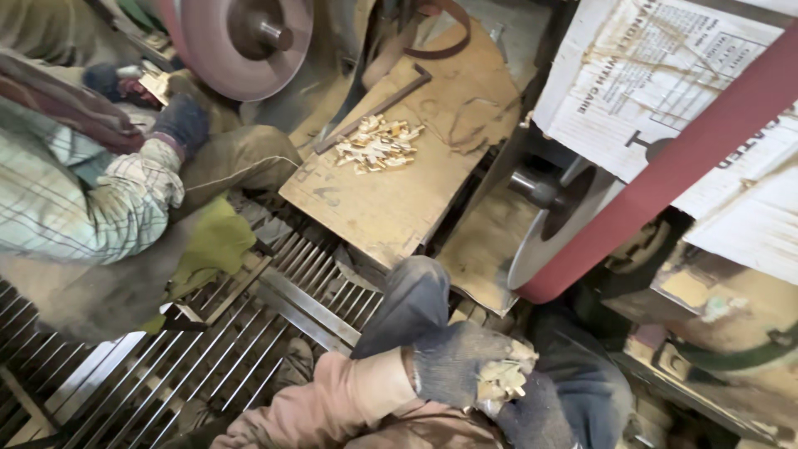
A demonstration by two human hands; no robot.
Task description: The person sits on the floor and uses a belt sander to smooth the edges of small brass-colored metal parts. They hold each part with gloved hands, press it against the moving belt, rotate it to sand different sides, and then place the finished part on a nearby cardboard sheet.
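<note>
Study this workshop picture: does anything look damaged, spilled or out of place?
Yes. The cardboard sheet used as a work surface is stained, with ragged, torn edges. A loose heap of small pale pieces lies scattered on it, uncontained. The printed paper behind the red belt is dirty.

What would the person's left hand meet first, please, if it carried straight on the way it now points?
Probably the right hand, just beyond the left hand and its small pale pieces; depth is unclear.

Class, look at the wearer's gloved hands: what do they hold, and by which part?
The left hand clutches a bunch of small pale wood pieces around its middle; the right hand sits just under them, its grip unclear.
</note>
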